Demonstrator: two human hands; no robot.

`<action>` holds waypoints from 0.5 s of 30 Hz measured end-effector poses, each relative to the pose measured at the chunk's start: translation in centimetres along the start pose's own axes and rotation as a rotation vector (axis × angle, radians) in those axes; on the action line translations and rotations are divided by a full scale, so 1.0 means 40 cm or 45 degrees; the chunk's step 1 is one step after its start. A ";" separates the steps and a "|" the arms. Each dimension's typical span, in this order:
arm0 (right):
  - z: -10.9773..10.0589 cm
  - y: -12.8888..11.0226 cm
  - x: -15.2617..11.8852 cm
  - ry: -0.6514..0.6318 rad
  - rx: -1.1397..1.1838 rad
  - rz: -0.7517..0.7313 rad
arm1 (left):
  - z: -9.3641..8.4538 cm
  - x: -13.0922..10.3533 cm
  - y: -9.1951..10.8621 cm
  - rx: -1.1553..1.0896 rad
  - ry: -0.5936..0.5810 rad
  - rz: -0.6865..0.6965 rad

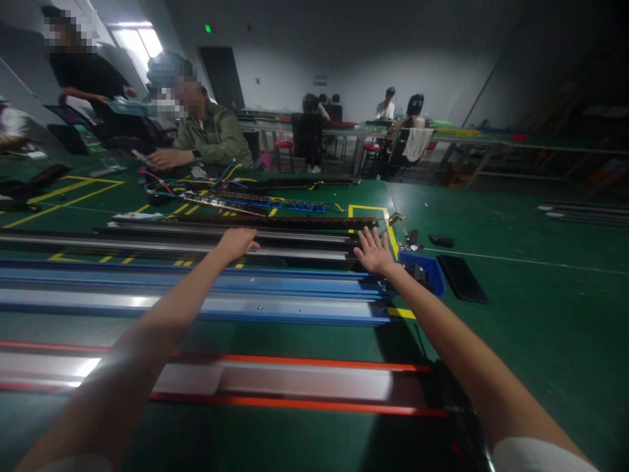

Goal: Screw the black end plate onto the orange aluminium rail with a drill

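Observation:
My left hand (237,244) lies over the black-edged metal rails (304,252), its thumb apart from the fingers. Its fingertips are partly hidden. At the right end of these rails, my right hand (374,252) rests with its fingers spread. Nearer to me lies a long blue metal profile (304,283) with a silvery channel. Closest is a red-edged profile (314,381), running beneath my left forearm. Just right of my right hand stands a blue bin (435,274) with dark parts in it.
A black phone-like slab (462,278) and a small dark object (441,240) lie on the green table (550,314). Wires (171,187) and strips with blue pieces (305,206) lie farther back. A person in a green jacket (221,141) sits opposite; several others are behind.

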State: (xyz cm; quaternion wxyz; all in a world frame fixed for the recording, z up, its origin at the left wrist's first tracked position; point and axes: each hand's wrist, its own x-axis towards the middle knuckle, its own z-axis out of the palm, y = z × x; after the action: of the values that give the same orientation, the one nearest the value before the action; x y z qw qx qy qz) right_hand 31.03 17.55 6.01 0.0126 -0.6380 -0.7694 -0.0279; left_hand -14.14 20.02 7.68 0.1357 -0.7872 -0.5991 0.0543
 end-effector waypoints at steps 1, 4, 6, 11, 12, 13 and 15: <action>0.000 -0.001 0.000 0.001 0.002 0.001 | 0.000 0.003 0.000 -0.002 -0.002 -0.015; -0.003 -0.002 0.000 0.007 0.009 0.000 | -0.001 0.012 0.002 -0.009 -0.005 -0.053; -0.006 -0.004 -0.001 0.018 0.013 0.001 | -0.003 0.017 0.004 -0.014 -0.007 -0.076; -0.014 -0.012 -0.005 0.075 0.019 -0.006 | -0.003 0.022 0.007 -0.048 -0.006 -0.114; -0.016 -0.015 -0.005 0.089 0.022 -0.011 | -0.003 0.023 0.008 -0.058 -0.006 -0.118; -0.018 -0.017 -0.006 0.103 0.026 -0.016 | -0.003 0.023 0.010 -0.067 -0.007 -0.120; -0.023 -0.020 -0.010 0.132 0.037 -0.033 | -0.003 0.021 0.013 -0.087 -0.011 -0.119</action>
State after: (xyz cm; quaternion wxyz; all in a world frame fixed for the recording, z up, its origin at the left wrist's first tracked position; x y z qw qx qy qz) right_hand 30.30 16.97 6.90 0.0614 -0.6255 -0.7762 -0.0501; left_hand -13.39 20.66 7.70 0.1086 -0.7624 -0.6372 0.0307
